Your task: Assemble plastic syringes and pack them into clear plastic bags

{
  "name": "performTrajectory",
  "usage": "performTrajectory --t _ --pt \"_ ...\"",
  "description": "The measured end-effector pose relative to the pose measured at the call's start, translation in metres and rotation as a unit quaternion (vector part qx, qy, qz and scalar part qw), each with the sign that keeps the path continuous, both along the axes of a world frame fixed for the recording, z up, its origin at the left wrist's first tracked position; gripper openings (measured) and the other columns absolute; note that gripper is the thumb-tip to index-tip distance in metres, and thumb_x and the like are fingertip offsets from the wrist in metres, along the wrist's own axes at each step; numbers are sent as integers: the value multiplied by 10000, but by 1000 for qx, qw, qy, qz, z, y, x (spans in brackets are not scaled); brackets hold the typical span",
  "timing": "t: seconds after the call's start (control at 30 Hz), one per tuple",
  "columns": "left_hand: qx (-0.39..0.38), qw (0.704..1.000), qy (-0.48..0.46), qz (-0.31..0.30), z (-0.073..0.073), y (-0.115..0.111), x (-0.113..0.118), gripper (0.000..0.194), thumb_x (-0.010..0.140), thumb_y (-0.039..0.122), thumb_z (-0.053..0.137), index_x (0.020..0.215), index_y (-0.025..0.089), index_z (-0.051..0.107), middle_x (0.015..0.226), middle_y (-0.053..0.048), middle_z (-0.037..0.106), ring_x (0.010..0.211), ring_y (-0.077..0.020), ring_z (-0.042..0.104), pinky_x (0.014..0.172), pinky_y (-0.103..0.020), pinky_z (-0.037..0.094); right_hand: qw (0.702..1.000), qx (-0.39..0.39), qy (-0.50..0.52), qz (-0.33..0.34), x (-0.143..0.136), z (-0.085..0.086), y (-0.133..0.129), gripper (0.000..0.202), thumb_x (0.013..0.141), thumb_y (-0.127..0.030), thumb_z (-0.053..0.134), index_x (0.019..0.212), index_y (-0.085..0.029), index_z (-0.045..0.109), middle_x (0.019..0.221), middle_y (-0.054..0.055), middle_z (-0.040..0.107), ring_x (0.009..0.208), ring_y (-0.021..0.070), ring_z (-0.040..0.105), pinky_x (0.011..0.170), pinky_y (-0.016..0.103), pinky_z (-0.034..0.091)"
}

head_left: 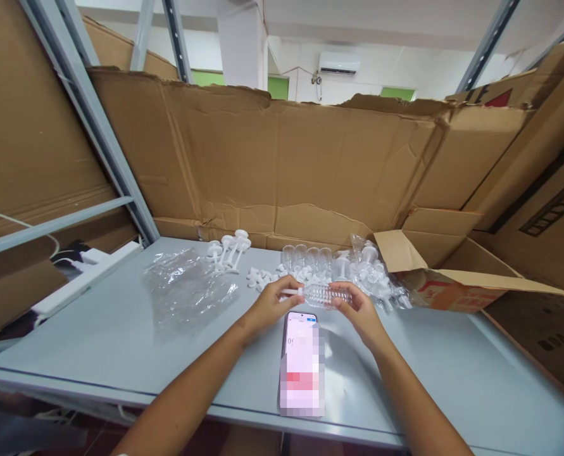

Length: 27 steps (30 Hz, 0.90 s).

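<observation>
A clear ribbed bottle lies sideways in the air between my hands, above a phone on the grey table. The fingers of my right hand are closed around its right end. At its left end, my left hand pinches a white cap piece with a thin white stem. Small white parts are scattered just behind the bottle. Further back, several clear ribbed bottles stand in a row.
The phone lies near the front edge. White spool-like parts and clear plastic film are at the left. A filled plastic bag and open cardboard box sit at the right. Cardboard walls the back.
</observation>
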State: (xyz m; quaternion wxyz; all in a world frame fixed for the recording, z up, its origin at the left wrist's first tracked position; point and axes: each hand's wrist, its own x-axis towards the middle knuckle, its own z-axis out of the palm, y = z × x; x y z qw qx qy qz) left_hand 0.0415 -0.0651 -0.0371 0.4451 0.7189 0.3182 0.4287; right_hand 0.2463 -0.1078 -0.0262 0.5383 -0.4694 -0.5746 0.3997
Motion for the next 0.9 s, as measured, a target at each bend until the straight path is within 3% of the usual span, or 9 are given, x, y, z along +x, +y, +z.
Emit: performTrajectory --t 0.17,0.3,0.4,0.5,0.57,0.63,0.7,0.77,0.9 --pt "231 964 133 -4 2 -1 -8 176 820 289 486 928 194 588 965 -82 636 914 -189 559 831 -334 417 998 -38 49 5 0 -1 1 291 645 -379 677 865 -198 618 857 37 613 703 176 603 659 349 531" --pt "298 943 145 -40 -1 0 -8 173 837 243 448 938 194 580 972 -97 624 916 -188 544 817 -347 416 989 -108 102 18 -3 -4 2 305 689 -445 621 788 -158 607 634 22 598 532 170 596 520 335 518" --pt "233 967 98 -14 -4 -1 -4 168 796 278 521 935 196 566 981 -93 616 927 -192 552 835 -349 412 987 -106 116 17 -3 -4 2 310 702 -455 609 756 -150 601 638 28 597 537 166 596 519 323 515" --pt "43 999 25 -12 -4 -2 1 288 762 352 560 993 195 490 845 -54 618 786 -169 597 739 -318 453 992 -72 101 6 -1 -4 3 286 670 -425 653 795 -171 611 738 24 609 615 166 601 607 350 533" --pt "-70 996 -15 -52 -3 -2 3 272 789 388 510 961 184 454 733 -21 603 648 -135 590 644 -280 457 997 -44 70 -4 0 -4 4 281 646 -403 680 816 -187 619 806 26 608 683 173 600 651 356 531" --pt "-107 991 -29 -74 -2 -2 4 231 802 392 485 879 177 450 703 -7 588 598 -112 565 602 -248 440 999 -18 39 -14 1 -5 5 278 630 -381 698 821 -193 625 859 34 606 745 177 591 680 344 525" --pt "-64 997 -6 -53 -1 -2 3 211 790 380 506 821 175 465 753 -11 582 651 -115 557 611 -235 428 999 -17 31 -14 1 -5 5 286 621 -377 705 825 -193 625 856 32 606 730 170 590 673 339 525" --pt "28 998 49 -22 0 -4 0 186 793 361 506 806 175 500 816 -30 583 747 -140 552 662 -251 424 997 -46 55 0 0 -5 4 298 630 -400 691 829 -189 618 780 19 609 653 162 596 630 348 533" --pt "217 963 149 -60 1 -6 -4 154 822 303 464 814 177 552 859 -77 602 835 -181 530 770 -313 400 991 -97 92 15 -1 -5 3 307 692 -456 619 805 -173 588 614 5 601 513 157 586 510 331 519"
